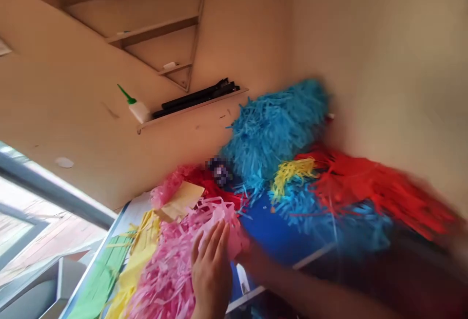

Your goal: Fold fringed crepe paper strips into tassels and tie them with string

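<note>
Where the two bare hands meet at the pink work, the left hand (212, 270) shows its fingers extended, nearly straight and only slightly parted, laid against a mass of pink, finely cut, tissue-like paper fringe (168, 265). No closed grip is observed on that side. The right hand (254, 254) is blurred and partly hidden at the fringe's right edge; how far its fingers are open, and whether they have hold of the paper, cannot be told.

The pink fringe lies under and to the left of the left fingers, with a smoother pink portion at the fingertips. It rests on a blue-topped table (272, 226), bare surface of which shows beyond the right fingers. Farther left of the fingers are yellow cut-paper strips (137, 260), and past those, flat green paper sheets (102, 270). Just beyond the left fingertips lies a tan, flat paper piece (183, 199), with dark red paper fringe (212, 187) behind it.

Farther out and to the right of the fingertips stands a large turquoise fringed paper bundle (274, 134) against the wall. Right of it lies long bright red paper fringe (376, 187), partly over blue paper fringe (336, 226). Well beyond the fingers, a white plastic bottle with a green nozzle (139, 110) leans on a narrow wall ledge (204, 108).
</note>
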A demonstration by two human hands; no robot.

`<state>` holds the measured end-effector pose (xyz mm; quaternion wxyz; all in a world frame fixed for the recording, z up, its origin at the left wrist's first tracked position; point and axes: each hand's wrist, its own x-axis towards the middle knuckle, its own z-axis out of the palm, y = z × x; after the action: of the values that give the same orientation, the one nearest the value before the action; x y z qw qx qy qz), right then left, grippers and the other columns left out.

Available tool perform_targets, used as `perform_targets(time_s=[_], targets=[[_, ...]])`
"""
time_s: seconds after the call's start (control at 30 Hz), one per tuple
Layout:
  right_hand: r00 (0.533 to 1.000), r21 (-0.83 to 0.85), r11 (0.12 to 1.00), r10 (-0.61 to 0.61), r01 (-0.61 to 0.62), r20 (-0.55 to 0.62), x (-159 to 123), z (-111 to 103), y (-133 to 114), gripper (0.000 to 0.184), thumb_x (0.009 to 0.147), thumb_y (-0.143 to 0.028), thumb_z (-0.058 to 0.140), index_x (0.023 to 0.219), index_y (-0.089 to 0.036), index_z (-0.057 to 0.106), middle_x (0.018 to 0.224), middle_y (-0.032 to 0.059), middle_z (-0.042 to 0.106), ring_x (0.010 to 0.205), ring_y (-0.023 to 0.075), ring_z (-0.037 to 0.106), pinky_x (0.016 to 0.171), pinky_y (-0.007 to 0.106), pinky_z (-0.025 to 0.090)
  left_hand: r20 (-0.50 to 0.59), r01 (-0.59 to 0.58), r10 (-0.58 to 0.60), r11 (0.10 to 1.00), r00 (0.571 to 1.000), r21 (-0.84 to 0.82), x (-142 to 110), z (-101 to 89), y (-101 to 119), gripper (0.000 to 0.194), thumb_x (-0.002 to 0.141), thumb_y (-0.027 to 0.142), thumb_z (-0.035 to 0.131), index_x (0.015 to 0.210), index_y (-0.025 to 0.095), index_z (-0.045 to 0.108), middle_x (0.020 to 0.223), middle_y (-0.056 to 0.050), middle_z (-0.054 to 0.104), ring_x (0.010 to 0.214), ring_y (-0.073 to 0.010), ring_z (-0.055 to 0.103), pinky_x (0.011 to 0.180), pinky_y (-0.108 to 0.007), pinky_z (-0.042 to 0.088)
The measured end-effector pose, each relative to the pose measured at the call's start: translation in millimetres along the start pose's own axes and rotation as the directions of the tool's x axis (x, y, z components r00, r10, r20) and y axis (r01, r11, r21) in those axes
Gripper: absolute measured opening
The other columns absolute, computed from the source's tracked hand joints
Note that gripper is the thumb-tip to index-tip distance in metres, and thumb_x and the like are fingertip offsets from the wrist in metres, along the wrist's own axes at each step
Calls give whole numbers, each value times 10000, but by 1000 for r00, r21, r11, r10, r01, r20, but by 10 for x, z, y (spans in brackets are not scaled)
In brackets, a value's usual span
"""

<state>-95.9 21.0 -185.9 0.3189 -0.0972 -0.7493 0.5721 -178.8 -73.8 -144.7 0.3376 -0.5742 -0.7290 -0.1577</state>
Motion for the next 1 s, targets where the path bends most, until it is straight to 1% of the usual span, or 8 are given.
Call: perform_targets(time_s=[0.1,0.2,0.33,0.4,0.5,0.6,0.87,1.0], targets=[[994,228,973,56,-33,-94,-99,-514,160,807,868,-159,451,1586,-289,109,1171,100,691,855,187,720,704,316,589,1,14,-14,996,1000,-84,-144,361,223,578,868,32,359,1365,237,572,1240,-87,735,1154,-230,680,1043,-432,452],[966,349,937,79,11,-244,-234,-1157,272,819,870,-187,473,1590,-298,98,1320,136,631,1039,222,698,840,394,581,77,20,-8,989,997,-148,-250,691,434,547,847,-10,355,1256,195,655,1226,-95,742,1134,-228,693,1031,-435,481],[783,-242,968,-103,-62,-614,-521,-1794,343,648,918,-309,522,1530,-239,319,1345,179,603,1216,313,600,953,520,517,159,18,18,975,987,-222,-420,981,644,608,777,-57,354,1241,176,671,1222,-101,743,1126,-211,699,979,-394,554],[739,-544,827,-278,-140,-613,-692,-1794,329,551,906,-310,574,1438,-227,460,1318,174,614,1233,329,574,1020,552,461,174,17,27,969,984,-247,-499,1055,722,623,742,-64,363,1238,156,670,1208,-111,748,1113,-210,705,958,-381,575],[929,-708,701,-310,81,-201,-860,-1425,295,590,851,-205,596,1427,-228,474,1362,147,602,1286,309,540,1101,537,408,205,33,23,963,979,-266,-574,1102,819,592,754,-41,375,1245,132,658,1218,-131,739,1126,-227,699,962,-403,578],[967,-671,704,-240,232,83,-836,-1030,334,700,808,-115,541,1490,-194,405,1362,148,617,1277,297,563,1151,582,331,234,44,24,959,972,-279,-608,1062,853,505,808,7,389,1225,105,657,1225,-151,730,1136,-235,690,964,-400,575],[952,-687,682,-304,250,45,-747,-1098,601,473,843,-15,454,1168,-265,690,1019,51,782,1088,241,691,1132,573,313,497,230,-145,966,855,-114,-691,501,424,600,762,-46,396,1254,174,660,1277,-114,712,1207,-272,639,1090,-529,404],[968,-694,689,-245,211,51,-773,-1158,614,521,766,14,450,1128,-259,709,1019,47,783,1066,243,693,1130,582,307,460,199,-122,972,879,-124,-733,404,381,551,801,-11,426,1265,172,662,1302,-117,698,1230,-301,625,1094,-548,370]])
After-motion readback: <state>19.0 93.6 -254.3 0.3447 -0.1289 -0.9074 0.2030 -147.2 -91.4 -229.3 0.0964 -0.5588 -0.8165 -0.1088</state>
